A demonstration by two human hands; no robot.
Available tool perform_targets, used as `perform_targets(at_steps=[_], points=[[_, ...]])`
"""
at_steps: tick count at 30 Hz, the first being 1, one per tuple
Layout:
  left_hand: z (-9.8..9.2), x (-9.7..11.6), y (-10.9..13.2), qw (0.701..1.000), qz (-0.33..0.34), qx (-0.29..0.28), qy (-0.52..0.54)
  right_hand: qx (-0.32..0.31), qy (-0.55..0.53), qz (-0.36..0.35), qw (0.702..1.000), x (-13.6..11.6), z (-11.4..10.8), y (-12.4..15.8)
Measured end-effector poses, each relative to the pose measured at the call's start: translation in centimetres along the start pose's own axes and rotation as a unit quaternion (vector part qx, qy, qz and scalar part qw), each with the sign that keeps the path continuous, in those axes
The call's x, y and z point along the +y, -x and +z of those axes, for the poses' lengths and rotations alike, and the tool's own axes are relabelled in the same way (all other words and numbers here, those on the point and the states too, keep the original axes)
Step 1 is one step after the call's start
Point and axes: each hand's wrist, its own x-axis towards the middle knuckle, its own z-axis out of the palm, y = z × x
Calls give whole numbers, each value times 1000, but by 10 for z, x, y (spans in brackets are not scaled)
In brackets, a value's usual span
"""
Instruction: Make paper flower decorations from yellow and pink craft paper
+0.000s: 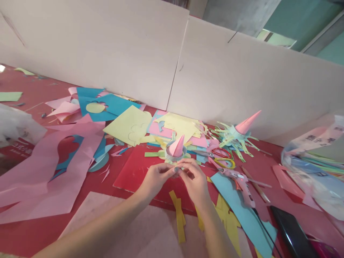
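Note:
My left hand (156, 178) and my right hand (194, 179) meet over a red sheet (131, 172) on the table, fingertips pinched together on the near edge of a small paper craft (176, 150). This craft is a pink cone standing in a pale blue ring with green paper strips under it. A second craft (240, 132), a pink cone on a spiky green paper base, lies farther right near the white board.
A pink glue gun (241, 181) with its black cord lies right of my hands, with scissors (223, 157) behind it. Cut coloured paper (107, 111) litters the red table. A black phone (291, 233), plastic bags (319, 161) and a white board wall (215, 79) border the area.

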Motion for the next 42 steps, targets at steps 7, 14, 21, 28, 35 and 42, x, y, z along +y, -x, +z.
perform_targets(at_steps=[7,14,21,28,35,42], points=[[0,2,1,1000,-16,-1,16,-41,-59,57,996,-3,-6,-3],[-1,0,1,999,1,-26,32,-42,-49,44,997,-1,-10,-2],[-3,-2,1,996,-20,-30,82,-18,25,-50,998,3,-9,-2],[-7,-3,-2,995,-8,0,101,-39,36,-93,994,-10,-9,-10],[-5,1,-1,993,15,6,114,-249,121,81,957,-51,-29,-44],[-6,8,1,988,36,-16,152,-289,237,135,918,-87,-35,-60]])
